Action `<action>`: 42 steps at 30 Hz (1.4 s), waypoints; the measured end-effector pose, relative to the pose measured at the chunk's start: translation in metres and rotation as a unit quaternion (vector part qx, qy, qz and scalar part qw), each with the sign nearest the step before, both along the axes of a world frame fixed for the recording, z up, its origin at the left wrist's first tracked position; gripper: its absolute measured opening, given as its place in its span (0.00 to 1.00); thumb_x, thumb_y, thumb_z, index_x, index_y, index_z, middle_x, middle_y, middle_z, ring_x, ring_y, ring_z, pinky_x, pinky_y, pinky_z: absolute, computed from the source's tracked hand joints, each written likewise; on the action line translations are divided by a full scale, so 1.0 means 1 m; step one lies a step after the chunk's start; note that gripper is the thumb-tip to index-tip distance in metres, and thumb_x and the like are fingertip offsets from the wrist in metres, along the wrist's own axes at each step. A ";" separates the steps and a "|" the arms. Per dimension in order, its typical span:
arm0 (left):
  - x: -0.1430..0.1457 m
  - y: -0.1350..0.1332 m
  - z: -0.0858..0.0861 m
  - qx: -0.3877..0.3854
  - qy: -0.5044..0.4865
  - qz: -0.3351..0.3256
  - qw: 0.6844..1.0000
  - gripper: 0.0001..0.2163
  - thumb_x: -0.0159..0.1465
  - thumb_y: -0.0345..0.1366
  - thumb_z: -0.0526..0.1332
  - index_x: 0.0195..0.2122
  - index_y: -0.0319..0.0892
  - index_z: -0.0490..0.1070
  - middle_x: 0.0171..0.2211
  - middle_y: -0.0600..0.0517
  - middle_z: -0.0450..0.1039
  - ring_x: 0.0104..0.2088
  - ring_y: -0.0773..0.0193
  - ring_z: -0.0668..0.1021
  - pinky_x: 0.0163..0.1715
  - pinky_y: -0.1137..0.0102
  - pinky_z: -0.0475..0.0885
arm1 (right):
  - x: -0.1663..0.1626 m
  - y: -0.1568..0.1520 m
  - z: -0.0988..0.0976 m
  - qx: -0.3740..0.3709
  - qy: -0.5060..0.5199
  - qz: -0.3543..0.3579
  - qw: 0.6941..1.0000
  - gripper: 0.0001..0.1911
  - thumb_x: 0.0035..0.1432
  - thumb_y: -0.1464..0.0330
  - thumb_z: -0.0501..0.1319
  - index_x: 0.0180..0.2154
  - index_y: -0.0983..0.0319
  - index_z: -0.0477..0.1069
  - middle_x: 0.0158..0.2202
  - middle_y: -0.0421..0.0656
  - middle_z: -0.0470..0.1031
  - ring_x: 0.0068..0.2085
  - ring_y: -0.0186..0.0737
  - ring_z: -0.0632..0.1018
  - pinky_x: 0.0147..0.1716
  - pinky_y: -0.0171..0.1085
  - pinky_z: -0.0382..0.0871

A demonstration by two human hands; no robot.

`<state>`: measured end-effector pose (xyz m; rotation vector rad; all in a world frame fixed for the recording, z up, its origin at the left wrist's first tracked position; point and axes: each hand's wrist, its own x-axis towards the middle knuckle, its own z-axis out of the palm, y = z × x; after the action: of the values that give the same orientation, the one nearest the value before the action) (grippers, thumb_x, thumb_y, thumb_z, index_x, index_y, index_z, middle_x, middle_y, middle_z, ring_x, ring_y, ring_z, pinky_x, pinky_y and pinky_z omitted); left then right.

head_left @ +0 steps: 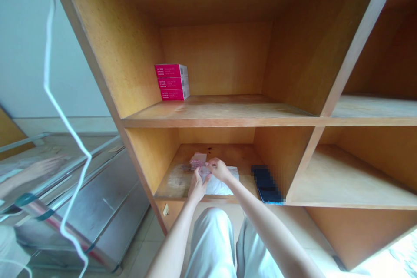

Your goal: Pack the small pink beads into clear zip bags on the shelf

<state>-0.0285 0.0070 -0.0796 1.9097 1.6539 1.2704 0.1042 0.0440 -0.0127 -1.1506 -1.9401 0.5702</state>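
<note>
Both my hands reach into the lower left compartment of a wooden shelf unit (221,119). My left hand (197,182) and my right hand (219,169) meet over a small clear plastic packet (204,173), fingers pinched on it. Just behind them lies a pinkish packet (198,160) on the shelf board. A white sheet or bag (224,184) lies flat under my right wrist. What the clear packet holds is too small to tell.
Three pink and white boxes (172,81) are stacked at the back left of the upper shelf. A dark flat object (267,184) lies at the right of the lower compartment. A white cable (48,95) hangs at the left. Another person's hand (45,167) rests on a metal surface at far left.
</note>
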 end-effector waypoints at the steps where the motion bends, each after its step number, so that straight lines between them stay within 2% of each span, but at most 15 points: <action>1: 0.000 0.000 -0.001 0.001 -0.001 0.002 1.000 0.26 0.59 0.46 0.51 0.53 0.36 0.49 0.50 0.35 0.62 0.50 0.53 0.69 0.47 0.57 0.64 | 0.001 0.001 -0.003 0.001 -0.003 -0.026 1.000 0.14 0.55 0.69 0.52 0.20 0.64 0.70 0.25 0.44 0.72 0.30 0.36 0.72 0.32 0.32 0.62; 5: 0.000 0.002 -0.003 0.012 -0.008 0.003 1.000 0.25 0.59 0.46 0.52 0.52 0.38 0.50 0.49 0.37 0.62 0.51 0.54 0.68 0.49 0.57 0.63 | 0.004 -0.001 -0.021 -0.013 -0.064 -0.123 0.990 0.07 0.51 0.72 0.56 0.24 0.65 0.70 0.30 0.47 0.72 0.34 0.38 0.72 0.34 0.33 0.62; 8: 0.000 0.003 -0.004 0.012 -0.009 0.004 1.000 0.24 0.59 0.47 0.51 0.52 0.38 0.50 0.49 0.38 0.63 0.51 0.55 0.68 0.50 0.57 0.62 | 0.002 -0.008 -0.033 -0.029 -0.135 -0.137 0.981 0.06 0.49 0.71 0.57 0.24 0.64 0.71 0.32 0.48 0.72 0.35 0.41 0.71 0.34 0.35 0.61; 12: -0.001 0.003 -0.004 0.013 -0.007 0.007 1.000 0.25 0.59 0.47 0.51 0.52 0.38 0.50 0.49 0.38 0.63 0.51 0.54 0.68 0.49 0.57 0.63 | -0.003 -0.016 -0.038 -0.026 -0.170 -0.148 0.974 0.04 0.48 0.70 0.59 0.24 0.62 0.71 0.35 0.50 0.72 0.38 0.45 0.71 0.36 0.37 0.60; 17: -0.001 0.003 -0.004 0.009 -0.004 0.006 1.000 0.25 0.59 0.47 0.51 0.52 0.37 0.50 0.49 0.37 0.62 0.51 0.54 0.68 0.49 0.58 0.63 | -0.002 -0.013 -0.037 -0.017 -0.156 -0.143 0.977 0.04 0.48 0.72 0.58 0.23 0.62 0.71 0.34 0.49 0.73 0.38 0.46 0.71 0.37 0.38 0.60; 21: 0.000 0.003 -0.003 0.015 -0.012 0.002 1.000 0.25 0.59 0.47 0.51 0.52 0.37 0.50 0.49 0.37 0.63 0.51 0.55 0.68 0.49 0.58 0.62 | -0.002 -0.005 -0.026 -0.023 -0.049 -0.159 0.986 0.06 0.48 0.72 0.57 0.23 0.63 0.71 0.30 0.47 0.73 0.35 0.41 0.72 0.34 0.35 0.62; 23: -0.001 0.003 -0.003 0.019 -0.013 -0.005 1.000 0.25 0.59 0.47 0.51 0.52 0.37 0.50 0.49 0.36 0.63 0.50 0.55 0.69 0.48 0.58 0.63 | -0.005 -0.003 -0.017 -0.010 0.019 -0.143 0.990 0.07 0.49 0.72 0.56 0.25 0.64 0.72 0.30 0.46 0.73 0.34 0.39 0.72 0.35 0.34 0.63; 25: -0.001 0.002 -0.002 0.018 -0.012 -0.009 1.000 0.25 0.59 0.47 0.51 0.53 0.36 0.49 0.48 0.36 0.63 0.50 0.55 0.69 0.47 0.59 0.64 | -0.008 -0.004 -0.009 0.005 0.043 -0.109 0.993 0.07 0.50 0.71 0.56 0.27 0.64 0.72 0.31 0.45 0.74 0.35 0.38 0.73 0.36 0.33 0.64; 28: -0.001 0.000 0.000 0.013 -0.013 -0.009 1.000 0.25 0.59 0.46 0.51 0.53 0.37 0.49 0.50 0.35 0.62 0.50 0.55 0.69 0.47 0.60 0.64 | -0.011 -0.005 -0.002 0.019 0.005 -0.050 0.999 0.09 0.52 0.69 0.55 0.26 0.63 0.73 0.31 0.45 0.74 0.37 0.40 0.72 0.39 0.35 0.63; 30: -0.001 0.000 0.001 0.006 -0.013 -0.007 1.000 0.25 0.59 0.46 0.51 0.53 0.37 0.49 0.50 0.35 0.62 0.50 0.55 0.68 0.47 0.59 0.64 | -0.011 -0.004 -0.001 0.024 -0.009 -0.036 0.999 0.12 0.55 0.68 0.53 0.25 0.63 0.73 0.30 0.45 0.74 0.37 0.40 0.72 0.39 0.35 0.62; 32: 0.000 0.000 0.001 0.000 -0.011 -0.003 1.000 0.25 0.59 0.47 0.51 0.53 0.36 0.49 0.50 0.35 0.62 0.50 0.54 0.68 0.47 0.59 0.64 | -0.008 -0.002 -0.005 0.023 -0.006 -0.055 0.998 0.13 0.55 0.71 0.51 0.27 0.64 0.73 0.31 0.45 0.74 0.37 0.39 0.72 0.39 0.34 0.62; 35: 0.000 0.000 0.001 0.001 -0.005 0.001 1.000 0.26 0.59 0.47 0.51 0.53 0.36 0.50 0.50 0.35 0.62 0.51 0.54 0.68 0.48 0.58 0.63 | -0.002 0.000 -0.015 0.007 -0.042 -0.095 0.995 0.12 0.51 0.76 0.52 0.31 0.64 0.74 0.34 0.46 0.74 0.39 0.39 0.71 0.40 0.34 0.61; 39: 0.000 0.001 0.000 0.003 -0.001 0.007 1.000 0.25 0.59 0.48 0.50 0.52 0.36 0.50 0.50 0.36 0.62 0.51 0.54 0.68 0.49 0.58 0.62 | 0.003 -0.006 -0.030 -0.002 -0.138 -0.071 0.988 0.11 0.51 0.75 0.54 0.31 0.61 0.75 0.40 0.46 0.72 0.44 0.43 0.68 0.43 0.38 0.58; 42: 0.000 0.001 -0.001 0.001 0.003 0.006 1.000 0.26 0.59 0.48 0.49 0.53 0.36 0.49 0.50 0.36 0.61 0.51 0.54 0.68 0.49 0.58 0.62 | 0.004 -0.011 -0.037 0.006 -0.161 -0.064 0.985 0.11 0.52 0.74 0.54 0.31 0.59 0.75 0.43 0.46 0.71 0.46 0.45 0.67 0.44 0.41 0.56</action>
<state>-0.0285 0.0083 -0.0807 1.9097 1.6704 1.2729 0.1082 0.0334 -0.0502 -1.4182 -2.1144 0.3177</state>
